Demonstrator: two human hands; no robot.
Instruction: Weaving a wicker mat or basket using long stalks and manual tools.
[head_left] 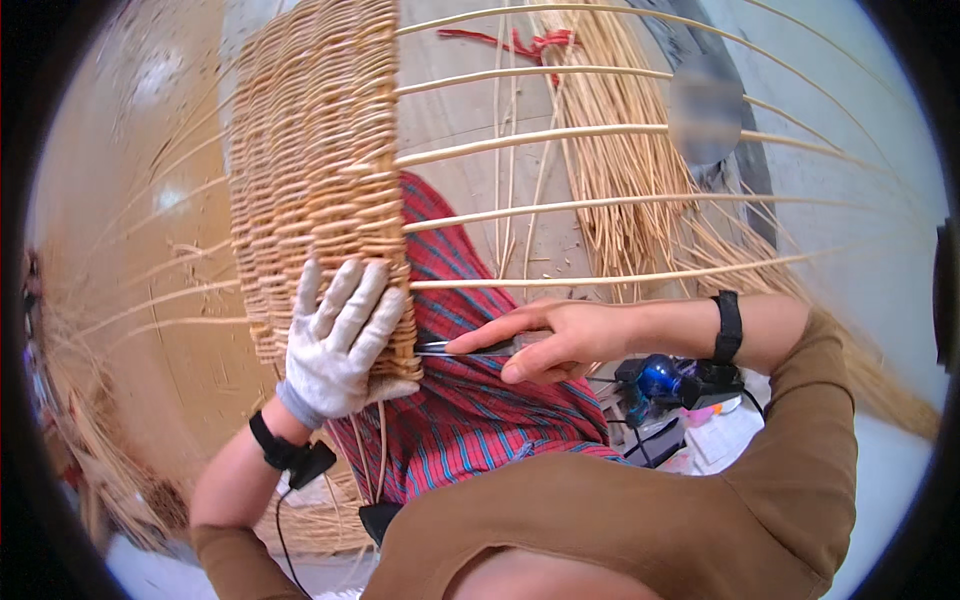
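A woven wicker panel stretches away from me, with long pale rods running out of its right edge. My left hand wears a white glove. Its fingers lie along the panel's near right corner, and the thumb is at the near edge, gripping it. My right hand is bare and closed round a slim metal tool with a dark handle, index finger laid along it. The tool's tip meets the panel's right edge beside the gloved fingers; whether it is inside the weave I cannot tell.
A thick bundle of willow rods tied with red cloth lies beyond on the right. A red checked cloth covers my lap. Near my right elbow is a blue round object. More loose rods lie at the left.
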